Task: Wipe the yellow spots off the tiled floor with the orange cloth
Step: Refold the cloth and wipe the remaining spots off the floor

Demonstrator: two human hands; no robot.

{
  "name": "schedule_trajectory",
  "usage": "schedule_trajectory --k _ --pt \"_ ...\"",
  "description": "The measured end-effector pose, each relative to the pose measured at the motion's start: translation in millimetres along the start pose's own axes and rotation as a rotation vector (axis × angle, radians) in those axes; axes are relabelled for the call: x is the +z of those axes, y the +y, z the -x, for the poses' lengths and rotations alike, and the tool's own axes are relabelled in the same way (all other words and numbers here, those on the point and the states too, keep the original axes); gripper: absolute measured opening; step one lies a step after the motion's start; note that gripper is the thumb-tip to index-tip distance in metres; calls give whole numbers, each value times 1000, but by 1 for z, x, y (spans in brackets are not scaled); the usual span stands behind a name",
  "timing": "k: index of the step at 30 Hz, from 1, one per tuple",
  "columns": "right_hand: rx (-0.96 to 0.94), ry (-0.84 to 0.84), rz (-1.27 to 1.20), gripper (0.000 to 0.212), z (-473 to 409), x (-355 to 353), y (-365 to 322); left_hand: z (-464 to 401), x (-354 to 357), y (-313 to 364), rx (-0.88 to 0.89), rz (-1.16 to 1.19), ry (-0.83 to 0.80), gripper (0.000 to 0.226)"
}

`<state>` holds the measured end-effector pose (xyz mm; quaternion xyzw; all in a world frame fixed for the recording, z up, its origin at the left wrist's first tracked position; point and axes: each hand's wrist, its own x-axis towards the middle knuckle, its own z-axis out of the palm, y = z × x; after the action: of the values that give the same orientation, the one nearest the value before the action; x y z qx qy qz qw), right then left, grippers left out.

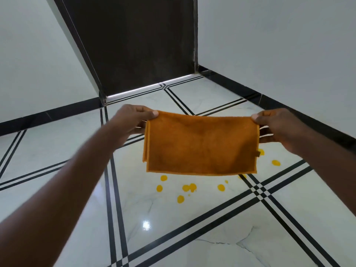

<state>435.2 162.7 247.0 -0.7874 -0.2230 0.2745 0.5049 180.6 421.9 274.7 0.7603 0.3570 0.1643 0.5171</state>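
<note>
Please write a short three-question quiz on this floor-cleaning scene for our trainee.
1. True or false: the orange cloth is lying flat on the tiled floor.
2. Which hands hold the cloth? A) left only B) right only C) both
3. Fill in: the yellow spots lie on the ____ tiles.

Key: 1 false, it hangs between the left hand and right hand; 2 C; 3 white.
</note>
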Motion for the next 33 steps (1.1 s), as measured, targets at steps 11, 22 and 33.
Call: schedule_trajectory --k 11,22,33 --pt "18 -305 -396 47 34 77 -28 13 101 14 129 -22 -154 40" --pt "-299 -423 536 91 16 82 -3 17 55 11 270 -310 -338 18" --pt "-461 -215 594 13 -50 161 37 -41 27 -107 87 -115 -103 20"
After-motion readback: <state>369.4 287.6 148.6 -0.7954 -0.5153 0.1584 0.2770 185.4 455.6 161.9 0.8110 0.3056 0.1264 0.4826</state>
